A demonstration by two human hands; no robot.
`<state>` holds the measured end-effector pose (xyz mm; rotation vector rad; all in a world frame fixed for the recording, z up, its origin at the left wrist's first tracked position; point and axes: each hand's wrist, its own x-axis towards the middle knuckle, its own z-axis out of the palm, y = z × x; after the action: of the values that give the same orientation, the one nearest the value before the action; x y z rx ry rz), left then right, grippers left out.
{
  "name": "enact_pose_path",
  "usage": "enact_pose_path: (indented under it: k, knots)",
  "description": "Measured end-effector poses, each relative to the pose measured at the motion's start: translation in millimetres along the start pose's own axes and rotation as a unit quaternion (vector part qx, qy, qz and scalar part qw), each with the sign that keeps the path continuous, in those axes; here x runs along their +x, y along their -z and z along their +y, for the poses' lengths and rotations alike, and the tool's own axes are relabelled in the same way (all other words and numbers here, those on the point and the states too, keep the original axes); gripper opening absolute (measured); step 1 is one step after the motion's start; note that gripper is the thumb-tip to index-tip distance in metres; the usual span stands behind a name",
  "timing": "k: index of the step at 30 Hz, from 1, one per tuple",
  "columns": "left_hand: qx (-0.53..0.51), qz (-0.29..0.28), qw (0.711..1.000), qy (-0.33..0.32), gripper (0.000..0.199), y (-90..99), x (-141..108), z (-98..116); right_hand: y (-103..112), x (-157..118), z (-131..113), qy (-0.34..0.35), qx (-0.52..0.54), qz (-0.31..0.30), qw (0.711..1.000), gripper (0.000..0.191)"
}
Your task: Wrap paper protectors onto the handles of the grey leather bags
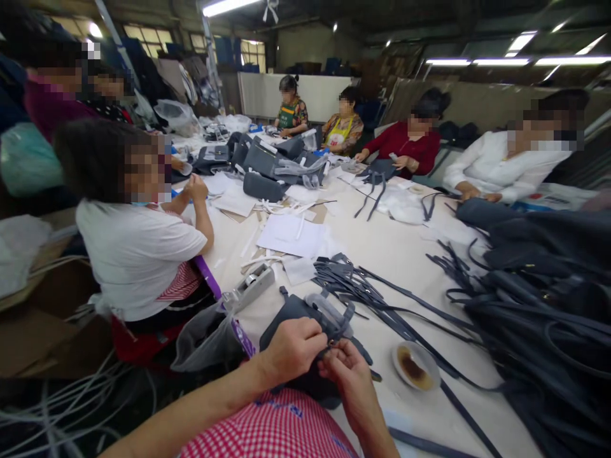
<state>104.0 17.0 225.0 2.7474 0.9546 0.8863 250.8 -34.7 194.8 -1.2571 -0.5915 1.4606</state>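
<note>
A dark blue-grey bag (284, 310) lies at the table edge in front of my body, partly hidden by my hands. My left hand (298, 346) is closed in a pinch over it, at a thin bag strap (344, 321). Close beside it my right hand (347, 369) pinches the same spot from the other side. A small brass-coloured fitting (331, 343) shows between the fingertips, too small to make out well. Clear plastic wrap (321, 304) covers part of the bag behind the fingers.
A dish of brown liquid (416, 366) stands right of my hands. Loose dark straps (353, 283) stretch beyond it, and dark bags (548, 273) pile at the right. At the left are a tape dispenser (255, 286) and a seated co-worker (138, 248). Others sit around the table.
</note>
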Motion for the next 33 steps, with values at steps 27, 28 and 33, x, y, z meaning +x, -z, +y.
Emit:
enact_pose_path:
  k: [27,28,33]
  knots:
    - [0.077,-0.092,0.964,-0.236,0.019,9.7,42,-11,-7,-11,-24,-0.003,-0.061,0.073,0.995,0.036]
    - [0.072,-0.102,0.963,-0.239,0.019,12.5,44,-12,-4,-11,-24,-0.006,-0.058,0.075,0.995,0.037]
    - [0.087,-0.129,0.947,-0.283,0.024,24.8,43,-14,13,-6,-11,-0.022,-0.053,0.077,0.995,0.045]
